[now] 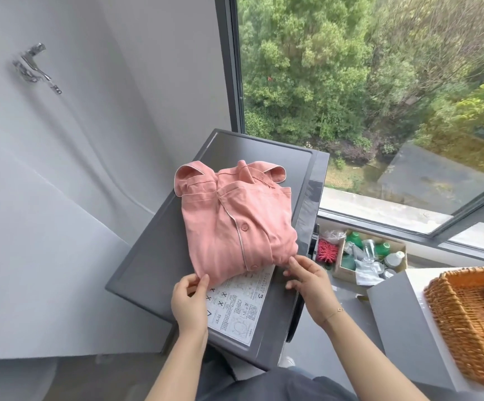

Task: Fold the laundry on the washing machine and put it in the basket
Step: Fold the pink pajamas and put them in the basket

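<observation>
Left hand (190,299) pinches the near left corner of the folded pink shirt (235,224), thumb and fingers curled on the hem. Right hand (310,280) pinches the near right corner. Shirt lies flat on the washing machine (153,256), at 12 o'clock from both hands, collar far side, partly covering a sticker (237,308). Basket (466,322) at 3 o'clock, well apart.

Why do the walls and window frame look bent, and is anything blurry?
Head view: the wide lens curves the window frame and wall; the basket at the edge looks smeared; the pink shirt is sharp in soft daylight, with no hard shadows.
</observation>
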`<action>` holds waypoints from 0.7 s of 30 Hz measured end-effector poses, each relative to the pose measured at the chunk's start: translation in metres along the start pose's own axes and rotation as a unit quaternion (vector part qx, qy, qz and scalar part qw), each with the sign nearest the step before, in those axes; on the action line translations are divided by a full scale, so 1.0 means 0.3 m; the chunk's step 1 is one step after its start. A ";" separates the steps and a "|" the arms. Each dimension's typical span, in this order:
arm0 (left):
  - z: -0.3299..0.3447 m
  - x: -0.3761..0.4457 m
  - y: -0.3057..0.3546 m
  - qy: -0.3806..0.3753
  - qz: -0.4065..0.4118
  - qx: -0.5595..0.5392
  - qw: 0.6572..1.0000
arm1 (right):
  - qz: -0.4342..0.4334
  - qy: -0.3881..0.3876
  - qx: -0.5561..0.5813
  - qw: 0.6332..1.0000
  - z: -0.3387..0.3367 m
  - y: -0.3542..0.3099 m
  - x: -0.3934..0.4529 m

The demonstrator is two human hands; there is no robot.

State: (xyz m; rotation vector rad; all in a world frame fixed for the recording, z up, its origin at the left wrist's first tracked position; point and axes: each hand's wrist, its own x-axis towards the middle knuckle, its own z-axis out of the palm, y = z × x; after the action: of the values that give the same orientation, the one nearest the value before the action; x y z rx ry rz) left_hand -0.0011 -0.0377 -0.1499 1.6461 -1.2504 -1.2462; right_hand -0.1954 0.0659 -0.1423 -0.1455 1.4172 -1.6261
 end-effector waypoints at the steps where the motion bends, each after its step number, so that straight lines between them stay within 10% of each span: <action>1: 0.009 -0.002 0.007 0.008 -0.007 -0.029 1.000 | -0.008 0.004 0.014 1.000 0.004 -0.007 -0.002; 10: -0.046 0.075 0.133 -0.058 -0.026 -0.307 0.950 | -0.060 0.037 0.076 0.995 -0.017 -0.105 0.030; 21: -0.127 0.074 0.064 -0.180 -0.086 -0.047 0.979 | 0.044 0.007 -0.100 0.994 -0.017 -0.040 -0.011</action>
State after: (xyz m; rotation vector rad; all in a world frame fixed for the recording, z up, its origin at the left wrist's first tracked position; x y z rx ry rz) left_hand 0.0315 -0.0650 -0.1275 1.5298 -1.2530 -1.7427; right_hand -0.2034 0.0705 -0.1325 -0.1856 1.5750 -1.4142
